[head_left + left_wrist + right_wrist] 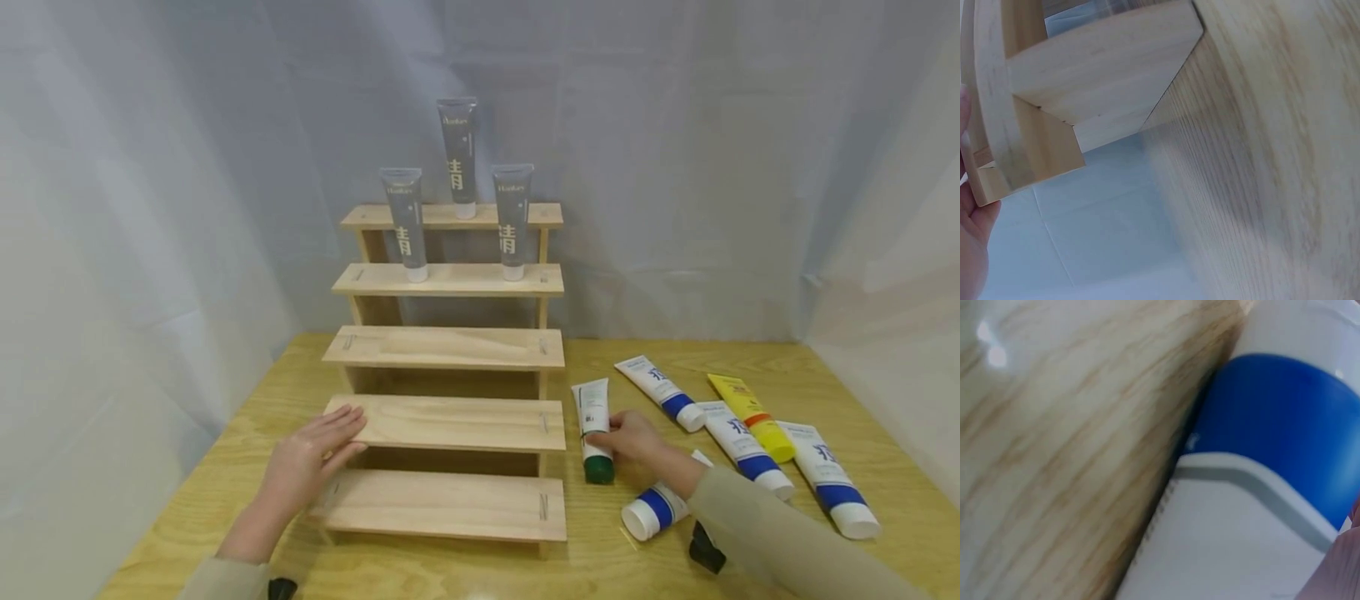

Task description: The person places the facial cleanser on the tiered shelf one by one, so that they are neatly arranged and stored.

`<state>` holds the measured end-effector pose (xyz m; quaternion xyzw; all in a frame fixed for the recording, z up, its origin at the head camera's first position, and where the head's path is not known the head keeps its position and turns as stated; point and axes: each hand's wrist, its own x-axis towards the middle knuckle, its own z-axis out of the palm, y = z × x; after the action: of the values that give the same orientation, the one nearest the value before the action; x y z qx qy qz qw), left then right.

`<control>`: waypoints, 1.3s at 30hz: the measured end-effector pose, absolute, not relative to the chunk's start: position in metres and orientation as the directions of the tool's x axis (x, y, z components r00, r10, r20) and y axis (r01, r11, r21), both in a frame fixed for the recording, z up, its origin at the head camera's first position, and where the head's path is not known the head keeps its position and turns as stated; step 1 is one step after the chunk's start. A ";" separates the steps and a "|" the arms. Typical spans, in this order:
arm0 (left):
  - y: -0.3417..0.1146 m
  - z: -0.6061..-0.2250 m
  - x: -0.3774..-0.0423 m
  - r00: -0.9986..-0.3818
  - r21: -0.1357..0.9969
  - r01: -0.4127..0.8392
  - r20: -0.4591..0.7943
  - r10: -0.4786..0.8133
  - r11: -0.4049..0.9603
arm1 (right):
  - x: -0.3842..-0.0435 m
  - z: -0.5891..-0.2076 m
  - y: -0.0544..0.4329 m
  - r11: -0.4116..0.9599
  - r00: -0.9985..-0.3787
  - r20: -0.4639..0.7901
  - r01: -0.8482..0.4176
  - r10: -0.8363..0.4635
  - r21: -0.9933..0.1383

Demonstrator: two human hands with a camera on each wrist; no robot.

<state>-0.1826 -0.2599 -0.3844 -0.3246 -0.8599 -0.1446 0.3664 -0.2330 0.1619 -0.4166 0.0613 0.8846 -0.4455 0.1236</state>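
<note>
A stepped wooden display stand (pixel 442 504) occupies the middle of the head view. My left hand (pixel 303 454) grips the left end of its second step from the bottom, fingers on top and thumb at the front edge. Beside the stand's right side, my right hand (pixel 637 437) pinches a white squeeze tube with a green cap (pixel 598 468), which points cap-down in the head view. Below that hand lies a white tube with a blue band (pixel 660 504); its band (pixel 1272 425) fills much of the right wrist view, where the held tube is out of sight.
Three grey tubes stand on their caps: one (pixel 459 154) on the top step, two (pixel 405 221) on the step below. To the right, several white-and-blue tubes (pixel 750 450) and a yellow tube (pixel 742 408) lie on the wooden table (pixel 225 500). Pale sheeting (pixel 675 167) hangs behind.
</note>
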 end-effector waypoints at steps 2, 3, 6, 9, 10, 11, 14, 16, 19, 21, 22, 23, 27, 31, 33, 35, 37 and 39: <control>-0.260 -0.385 -0.182 -0.523 0.012 0.664 0.723 0.452 0.748 | -0.233 -0.417 0.162 0.571 -0.961 -0.277 0.225 -0.004 -0.789; -0.260 -0.385 -0.182 -0.524 0.014 0.663 0.722 0.451 0.748 | -0.232 -0.418 0.163 0.551 -0.961 -0.276 0.229 -0.003 -0.802; -0.260 -0.385 -0.182 -0.531 0.023 0.662 0.719 0.448 0.749 | -0.231 -0.418 0.164 0.489 -0.967 -0.256 0.218 -0.010 -0.845; -0.261 -0.385 -0.182 -0.540 0.029 0.657 0.715 0.444 0.753 | -0.230 -0.415 0.166 0.429 -0.976 -0.218 0.190 -0.016 -0.883; -0.261 -0.385 -0.182 -0.542 0.030 0.657 0.714 0.443 0.754 | -0.230 -0.413 0.167 0.416 -0.978 -0.207 0.184 -0.011 -0.891; -0.261 -0.385 -0.182 -0.542 0.030 0.656 0.714 0.443 0.754 | -0.230 -0.411 0.167 0.407 -0.981 -0.193 0.175 -0.004 -0.897; -0.260 -0.384 -0.182 -0.541 0.029 0.656 0.715 0.443 0.754 | -0.236 -0.415 0.174 0.388 -0.988 -0.152 0.146 0.014 -0.910; -0.260 -0.384 -0.181 -0.537 0.027 0.658 0.716 0.445 0.752 | -0.244 -0.424 0.182 0.386 -0.991 -0.129 0.129 0.027 -0.913; -0.259 -0.383 -0.181 -0.534 0.022 0.660 0.717 0.448 0.751 | -0.264 -0.448 0.199 0.384 -0.996 -0.080 0.087 0.034 -0.919; -0.259 -0.383 -0.181 -0.535 0.021 0.659 0.716 0.448 0.752 | -0.277 -0.462 0.208 0.385 -0.998 -0.040 0.056 0.049 -0.921; -0.259 -0.383 -0.181 -0.536 0.020 0.656 0.716 0.448 0.754 | -0.283 -0.469 0.213 0.379 -0.998 -0.018 0.040 0.062 -0.924; -0.259 -0.383 -0.181 -0.538 0.020 0.654 0.715 0.447 0.756 | -0.288 -0.474 0.217 0.380 -0.998 0.008 0.016 0.063 -0.925; -0.259 -0.383 -0.181 -0.541 0.023 0.650 0.716 0.441 0.760 | -0.298 -0.481 0.226 0.326 -0.997 0.059 -0.037 0.058 -0.945; -0.259 -0.383 -0.181 -0.546 0.029 0.649 0.713 0.440 0.760 | -0.299 -0.481 0.230 0.294 -0.995 0.081 -0.058 0.065 -0.954; -0.259 -0.383 -0.181 -0.550 0.031 0.648 0.709 0.440 0.761 | -0.299 -0.479 0.231 0.292 -0.992 0.105 -0.081 0.067 -0.953; -0.259 -0.384 -0.181 -0.552 0.031 0.648 0.707 0.441 0.761 | -0.300 -0.478 0.233 0.289 -0.988 0.140 -0.116 0.061 -0.950; -0.259 -0.384 -0.181 -0.553 0.030 0.647 0.707 0.441 0.762 | -0.301 -0.477 0.234 0.294 -0.984 0.166 -0.142 0.059 -0.945; -0.259 -0.384 -0.181 -0.552 0.029 0.647 0.708 0.441 0.762 | -0.303 -0.477 0.235 0.300 -0.981 0.187 -0.162 0.058 -0.940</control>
<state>-0.1813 -0.2592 -0.3844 -0.3131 -0.8689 -0.1448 0.3551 -0.3028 0.2346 -0.4765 -0.0325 0.8007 -0.5909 -0.0930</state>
